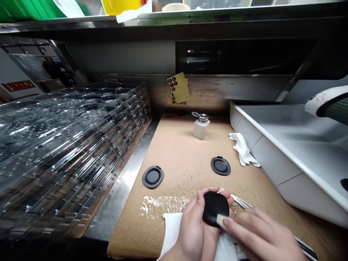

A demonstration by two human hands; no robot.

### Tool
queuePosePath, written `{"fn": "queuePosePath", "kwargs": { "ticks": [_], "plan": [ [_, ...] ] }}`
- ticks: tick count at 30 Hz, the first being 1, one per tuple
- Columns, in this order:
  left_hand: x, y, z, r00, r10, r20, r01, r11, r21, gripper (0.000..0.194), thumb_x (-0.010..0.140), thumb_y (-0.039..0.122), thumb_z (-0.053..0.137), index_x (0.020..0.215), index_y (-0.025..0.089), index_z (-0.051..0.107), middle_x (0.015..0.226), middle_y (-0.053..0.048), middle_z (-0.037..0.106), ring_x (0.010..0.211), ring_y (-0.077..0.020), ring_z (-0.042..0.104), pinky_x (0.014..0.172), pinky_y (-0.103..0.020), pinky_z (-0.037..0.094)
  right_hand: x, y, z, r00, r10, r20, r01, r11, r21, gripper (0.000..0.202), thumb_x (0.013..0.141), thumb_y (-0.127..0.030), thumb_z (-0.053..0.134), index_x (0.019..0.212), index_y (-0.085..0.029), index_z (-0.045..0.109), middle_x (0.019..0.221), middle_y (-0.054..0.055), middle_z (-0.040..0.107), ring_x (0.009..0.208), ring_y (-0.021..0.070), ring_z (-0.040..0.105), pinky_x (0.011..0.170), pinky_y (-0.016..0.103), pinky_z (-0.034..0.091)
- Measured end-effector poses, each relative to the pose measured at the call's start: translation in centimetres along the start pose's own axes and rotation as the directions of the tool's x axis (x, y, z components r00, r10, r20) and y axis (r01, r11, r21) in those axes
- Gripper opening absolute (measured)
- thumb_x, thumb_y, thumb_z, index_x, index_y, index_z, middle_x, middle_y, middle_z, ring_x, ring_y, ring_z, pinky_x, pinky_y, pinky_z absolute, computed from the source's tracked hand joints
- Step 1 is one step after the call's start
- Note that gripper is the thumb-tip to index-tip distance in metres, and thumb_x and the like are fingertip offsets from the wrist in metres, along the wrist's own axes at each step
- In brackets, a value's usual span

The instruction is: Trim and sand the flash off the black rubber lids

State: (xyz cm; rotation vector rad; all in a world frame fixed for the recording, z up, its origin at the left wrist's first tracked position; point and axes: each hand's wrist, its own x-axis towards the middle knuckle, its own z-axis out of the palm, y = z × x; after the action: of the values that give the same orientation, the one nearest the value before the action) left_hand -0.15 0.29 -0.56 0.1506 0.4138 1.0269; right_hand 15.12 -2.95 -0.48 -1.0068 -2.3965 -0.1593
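Cradled in my left hand (191, 228) is a black, rounded lid-like part (215, 207), its smooth side facing up. My right hand (261, 232), slightly blurred, pinches a small beige block (221, 219) against the lower edge of that part. Two similar dark grey parts with raised oval rims lie apart on the cardboard: a left lid-like part (152, 177) and a right lid-like part (220, 166). Under my hands is a white cloth (171, 226), partly hidden. A thin metallic tool (240, 201) shows behind my right fingers; its kind is unclear.
Brown cardboard (179, 145) covers the bench. Stacked clear plastic trays (81, 145) fill the left. A white pump bottle (201, 128) with its cap raised stands at the back. On the right are a white glove (241, 149) and a large grey bin (261, 145). A shelf (174, 21) crosses overhead.
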Motion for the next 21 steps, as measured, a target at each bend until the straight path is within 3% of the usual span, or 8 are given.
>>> {"fn": "queuePosePath", "kwargs": {
  "ticks": [4, 6, 10, 15, 21],
  "plan": [
    [-0.1, 0.1, 0.2, 1.0, 0.019, -0.003, -0.019, 0.999, 0.034, 0.03, 0.087, 0.034, 0.037, 0.092, 0.012, 0.057, 0.095, -0.012, 0.062, 0.096, -0.025, 0.056, 0.087, -0.041, 0.038, 1.8, 2.0, -0.9, 0.99, 0.131, -0.046, -0.131, 0.991, -0.002, 0.03, 0.082, -0.015, 0.049, 0.111, -0.021, 0.054, 0.089, 0.006, 0.061, 0.075, 0.0112, 0.053, 0.063, 0.022, 0.045],
    [-0.2, 0.2, 0.1, 0.999, 0.027, -0.024, -0.025, 0.998, 0.051, 0.028, 0.087, 0.032, 0.038, 0.093, 0.013, 0.057, 0.094, -0.01, 0.061, 0.096, -0.0228, 0.056, 0.087, -0.039, 0.038, 2.2, 2.3, -1.0, 0.99, 0.138, -0.038, -0.138, 0.99, 0.003, 0.03, 0.081, -0.015, 0.05, 0.109, -0.022, 0.055, 0.086, 0.004, 0.06, 0.072, 0.0104, 0.052, 0.061, 0.022, 0.045],
    [-0.4, 0.1, 0.0, 1.0, 0.026, 0.009, -0.026, 1.0, 0.014, 0.029, 0.087, 0.034, 0.038, 0.092, 0.012, 0.056, 0.096, -0.013, 0.061, 0.096, -0.0236, 0.056, 0.087, -0.039, 0.037, 1.1, 0.8, -0.7, 0.989, 0.143, -0.048, -0.141, 0.989, 0.044, 0.033, 0.08, -0.013, 0.049, 0.113, -0.02, 0.054, 0.085, 0.005, 0.061, 0.075, 0.0104, 0.055, 0.064, 0.02, 0.046],
    [-0.4, -0.1, 0.1, 1.0, 0.026, 0.013, -0.027, 1.0, 0.017, 0.032, 0.086, 0.037, 0.038, 0.094, 0.011, 0.055, 0.096, -0.016, 0.063, 0.094, -0.0247, 0.058, 0.088, -0.041, 0.036, 0.2, -0.5, -0.5, 0.997, 0.051, -0.051, -0.05, 0.999, 0.017, 0.031, 0.077, -0.014, 0.053, 0.108, -0.017, 0.057, 0.081, 0.005, 0.062, 0.07, 0.0107, 0.056, 0.061, 0.02, 0.047],
    [-0.5, 0.0, 0.1, 0.999, 0.033, -0.018, -0.033, 0.999, 0.037, 0.028, 0.087, 0.032, 0.038, 0.092, 0.013, 0.057, 0.093, -0.009, 0.062, 0.089, -0.0185, 0.057, 0.087, -0.038, 0.038, 1.4, 1.7, -0.5, 0.975, 0.208, -0.075, -0.206, 0.978, 0.026, 0.036, 0.079, -0.014, 0.052, 0.114, -0.024, 0.053, 0.084, 0.004, 0.06, 0.074, 0.0105, 0.055, 0.063, 0.022, 0.046]
  ]
}}
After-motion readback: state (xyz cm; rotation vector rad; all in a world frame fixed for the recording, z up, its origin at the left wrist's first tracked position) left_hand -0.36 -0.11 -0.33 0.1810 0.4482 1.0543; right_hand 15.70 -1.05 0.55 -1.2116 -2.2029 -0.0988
